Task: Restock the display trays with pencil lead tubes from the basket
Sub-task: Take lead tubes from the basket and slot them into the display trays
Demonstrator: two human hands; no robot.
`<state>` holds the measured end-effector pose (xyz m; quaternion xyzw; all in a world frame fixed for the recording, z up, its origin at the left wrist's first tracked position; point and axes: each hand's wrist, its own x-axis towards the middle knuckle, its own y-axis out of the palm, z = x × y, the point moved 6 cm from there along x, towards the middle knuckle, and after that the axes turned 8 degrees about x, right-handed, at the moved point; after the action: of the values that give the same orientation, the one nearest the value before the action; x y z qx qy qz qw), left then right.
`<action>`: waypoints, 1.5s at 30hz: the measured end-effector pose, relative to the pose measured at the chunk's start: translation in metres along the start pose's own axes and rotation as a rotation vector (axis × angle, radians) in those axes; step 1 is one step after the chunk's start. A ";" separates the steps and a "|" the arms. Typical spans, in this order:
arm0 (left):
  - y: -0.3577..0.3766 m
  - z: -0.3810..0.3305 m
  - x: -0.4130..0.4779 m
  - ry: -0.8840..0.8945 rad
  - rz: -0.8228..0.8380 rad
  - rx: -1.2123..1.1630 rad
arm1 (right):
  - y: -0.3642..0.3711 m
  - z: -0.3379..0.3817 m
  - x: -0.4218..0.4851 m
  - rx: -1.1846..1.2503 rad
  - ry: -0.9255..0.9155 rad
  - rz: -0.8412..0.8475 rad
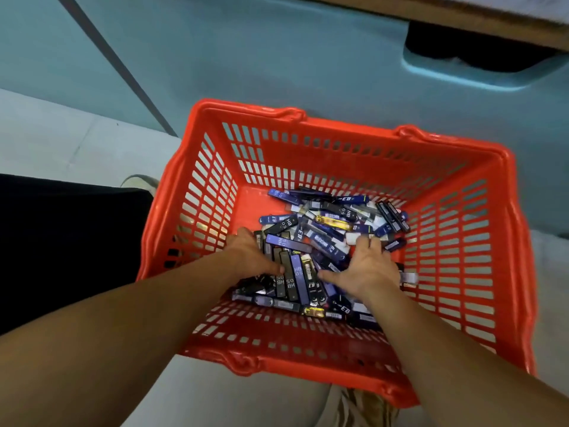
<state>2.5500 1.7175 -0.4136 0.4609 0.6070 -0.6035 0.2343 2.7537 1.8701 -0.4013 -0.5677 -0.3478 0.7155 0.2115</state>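
Note:
A red plastic basket (480,272) stands on the floor below me. Its bottom holds a loose pile of pencil lead tubes (331,226), flat blue, black and purple cases, a few with yellow labels. Both my hands are down inside it. My left hand (251,252) lies on the left side of the pile, its fingers curled round a bunch of several tubes (292,272) and its thumb across them. My right hand (368,268) rests on the right side of the pile with fingers bent into the tubes; whether it grips any is hidden. No display tray is in view.
A teal cabinet front (277,57) with a recessed handle (474,61) rises behind the basket, under a wooden shelf edge (492,16). My dark trouser leg (61,241) and shoe (140,181) are left of the basket on the pale floor.

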 end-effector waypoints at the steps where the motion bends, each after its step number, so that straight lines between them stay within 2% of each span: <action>1: 0.001 -0.001 0.002 -0.005 0.021 -0.067 | -0.001 0.000 0.001 0.031 0.012 -0.001; 6: 0.020 -0.015 -0.002 -0.005 0.122 -0.281 | 0.004 0.001 0.006 0.198 0.025 0.053; 8: 0.027 -0.017 0.000 0.004 0.118 -0.366 | 0.007 0.000 0.006 0.371 0.059 0.102; 11: 0.028 -0.020 0.002 0.019 0.105 -0.443 | 0.010 -0.002 0.007 0.753 0.145 0.165; 13: 0.029 -0.024 0.002 0.024 0.123 -0.454 | 0.012 0.000 0.006 0.878 0.171 0.204; 19: 0.039 -0.037 -0.002 0.080 0.194 -0.459 | 0.021 -0.001 0.008 1.010 0.174 0.290; 23: 0.041 -0.039 0.002 0.107 0.150 -0.445 | 0.030 0.007 0.004 1.081 0.171 0.413; 29: 0.042 -0.050 0.004 0.137 0.109 -0.406 | 0.035 0.019 0.009 1.240 0.173 0.457; 31: 0.044 -0.057 -0.001 0.152 0.098 -0.358 | 0.033 0.023 0.010 1.291 0.192 0.463; 35: 0.048 -0.060 -0.010 0.201 0.009 -0.035 | 0.025 0.027 0.007 1.346 0.217 0.484; 37: 0.046 -0.062 -0.011 0.223 -0.018 0.027 | 0.023 0.026 0.006 1.318 0.208 0.494; 45: 0.037 -0.055 -0.013 0.285 0.111 -0.298 | 0.035 0.028 0.011 1.329 0.182 0.504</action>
<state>2.6021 1.7603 -0.4127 0.5346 0.6902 -0.4219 0.2446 2.7274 1.8473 -0.4310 -0.4394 0.3225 0.7529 0.3689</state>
